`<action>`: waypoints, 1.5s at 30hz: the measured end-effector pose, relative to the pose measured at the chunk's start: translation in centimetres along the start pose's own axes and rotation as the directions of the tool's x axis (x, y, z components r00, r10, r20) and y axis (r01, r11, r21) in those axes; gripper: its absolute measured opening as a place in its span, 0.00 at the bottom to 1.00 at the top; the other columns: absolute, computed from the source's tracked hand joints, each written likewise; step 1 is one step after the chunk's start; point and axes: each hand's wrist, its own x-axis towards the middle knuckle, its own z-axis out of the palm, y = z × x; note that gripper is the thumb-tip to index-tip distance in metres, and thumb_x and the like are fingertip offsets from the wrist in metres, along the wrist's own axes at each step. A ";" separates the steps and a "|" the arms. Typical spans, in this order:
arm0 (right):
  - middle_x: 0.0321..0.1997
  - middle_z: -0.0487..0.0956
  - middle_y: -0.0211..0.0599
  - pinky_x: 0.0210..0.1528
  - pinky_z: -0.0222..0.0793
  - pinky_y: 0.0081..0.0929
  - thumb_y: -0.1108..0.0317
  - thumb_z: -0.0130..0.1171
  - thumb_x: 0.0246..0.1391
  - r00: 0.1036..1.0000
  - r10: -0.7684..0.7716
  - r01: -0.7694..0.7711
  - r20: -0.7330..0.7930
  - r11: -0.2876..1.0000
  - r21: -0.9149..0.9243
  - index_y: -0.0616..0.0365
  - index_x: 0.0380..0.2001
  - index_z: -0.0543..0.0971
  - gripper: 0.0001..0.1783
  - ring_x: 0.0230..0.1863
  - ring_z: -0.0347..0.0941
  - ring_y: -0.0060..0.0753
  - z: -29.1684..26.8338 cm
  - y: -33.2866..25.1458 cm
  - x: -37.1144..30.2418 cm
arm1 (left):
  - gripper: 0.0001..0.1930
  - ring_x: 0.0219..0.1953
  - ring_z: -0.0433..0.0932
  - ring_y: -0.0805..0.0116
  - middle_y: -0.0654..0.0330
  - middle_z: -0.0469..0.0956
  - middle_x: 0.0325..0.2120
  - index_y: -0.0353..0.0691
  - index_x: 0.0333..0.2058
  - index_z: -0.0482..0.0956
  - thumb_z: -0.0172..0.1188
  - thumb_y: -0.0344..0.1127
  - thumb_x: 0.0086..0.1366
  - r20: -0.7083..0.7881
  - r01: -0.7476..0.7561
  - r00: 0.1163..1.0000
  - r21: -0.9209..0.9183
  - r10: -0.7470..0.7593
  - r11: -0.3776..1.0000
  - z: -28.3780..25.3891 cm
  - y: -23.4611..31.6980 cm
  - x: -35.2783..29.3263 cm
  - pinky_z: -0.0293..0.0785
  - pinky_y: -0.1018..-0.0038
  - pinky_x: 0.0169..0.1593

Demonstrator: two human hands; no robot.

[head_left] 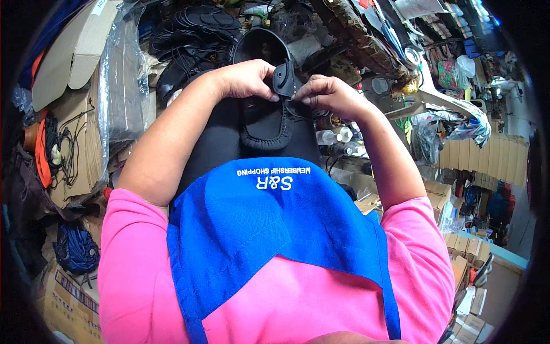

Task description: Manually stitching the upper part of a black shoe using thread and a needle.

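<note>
A black moccasin-style shoe point(266, 137) lies over my dark-clothed lap, its thick braided seam curving round the toe nearest me. The heel opening faces away. My left hand point(250, 80) is closed on the shoe's side, thumb and fingers pinching beside a black strap piece point(282, 80) with a round fitting. Just right of that strap, my right hand point(331, 96) has its thumb and fingertips pressed together at the seam edge. Whatever sits in that pinch is too small to make out. A thin dark strand shows below the right fingertips.
Behind the shoe lies a pile of black shoe parts point(195, 28). Cardboard pieces point(71, 54) and clear plastic wrap point(123, 86) stand at the left. Small bottles point(335, 136) lie beyond my right forearm. A cluttered bench point(366, 34) fills the far right.
</note>
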 end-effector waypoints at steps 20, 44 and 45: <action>0.28 0.70 0.35 0.32 0.68 0.30 0.74 0.63 0.46 0.887 -0.262 0.144 -0.380 0.939 -0.313 0.48 0.37 0.83 0.13 0.32 0.71 0.36 4.9 0.0 -1.9 | 0.27 0.50 0.72 0.70 0.58 0.75 0.48 0.36 0.51 0.73 0.48 0.23 0.48 -0.759 0.144 0.647 0.017 -0.081 0.989 -6.7 1.3 -14.4 0.67 0.77 0.52; 0.34 0.71 0.32 0.53 0.56 0.45 0.72 0.58 0.43 0.830 -0.303 -0.095 -0.469 0.751 -0.653 0.44 0.46 0.78 0.22 0.43 0.70 0.36 9.0 -1.8 -3.0 | 0.20 0.31 0.75 0.70 0.58 0.69 0.33 0.41 0.50 0.77 0.54 0.18 0.59 -0.573 0.105 0.797 0.444 0.192 0.890 7.1 1.9 -10.6 0.73 0.75 0.37; 0.34 0.71 0.32 0.53 0.56 0.45 0.72 0.58 0.43 0.829 -0.303 -0.096 -0.469 0.751 -0.654 0.44 0.46 0.78 0.22 0.43 0.70 0.36 9.0 -1.7 -3.1 | 0.14 0.31 0.76 0.65 0.58 0.71 0.27 0.40 0.41 0.81 0.59 0.21 0.56 -0.572 0.095 0.764 0.558 0.298 0.825 7.6 2.4 -10.1 0.74 0.73 0.36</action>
